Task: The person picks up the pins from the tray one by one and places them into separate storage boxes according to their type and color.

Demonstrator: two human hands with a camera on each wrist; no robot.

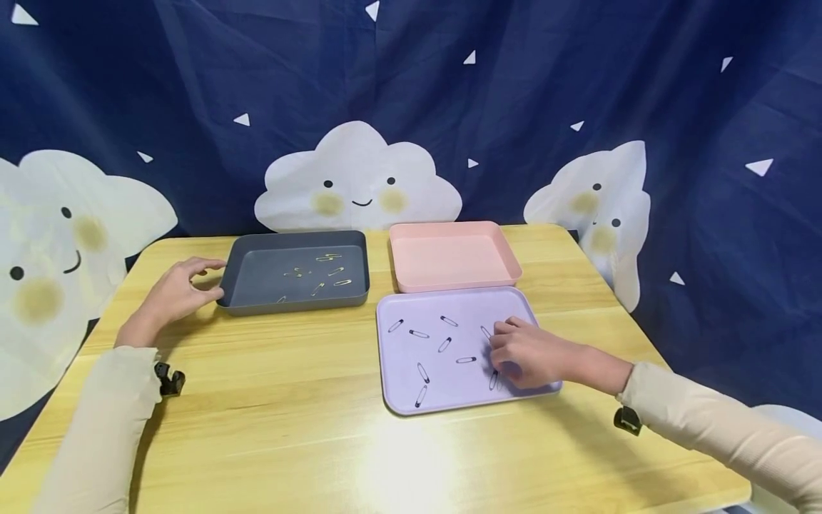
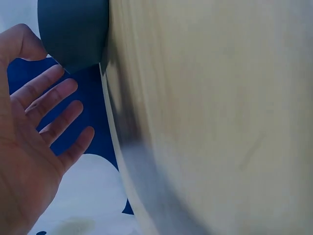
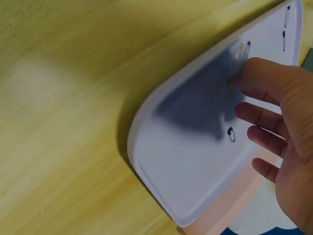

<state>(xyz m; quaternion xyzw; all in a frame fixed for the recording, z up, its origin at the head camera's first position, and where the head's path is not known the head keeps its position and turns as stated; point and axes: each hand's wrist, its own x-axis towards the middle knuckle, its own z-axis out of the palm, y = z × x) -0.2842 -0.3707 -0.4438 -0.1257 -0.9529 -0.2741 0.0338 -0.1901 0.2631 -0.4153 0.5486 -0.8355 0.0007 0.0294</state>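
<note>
My left hand (image 1: 176, 293) is at the left end of a dark grey tray (image 1: 321, 305), thumb and forefinger touching its outer wall with the other fingers loosely spread. Several gold safety pins (image 1: 343, 283) lie inside that tray. Over the right side of a lilac tray (image 1: 411, 350) is my right hand (image 1: 529, 353), thumb and forefinger brought low together. Their tips are right at a gold safety pin (image 3: 238, 56) beside a black safety pin (image 3: 247, 51); I cannot tell if they pinch it. More black safety pins (image 1: 465, 360) are scattered across the lilac tray.
A pink tray (image 1: 452, 257) stands behind the lilac one, close against its back edge, right of the grey tray. All three trays are on a wooden table (image 1: 276, 407). A dark blue cloth with clouds (image 1: 212, 57) hangs behind the table.
</note>
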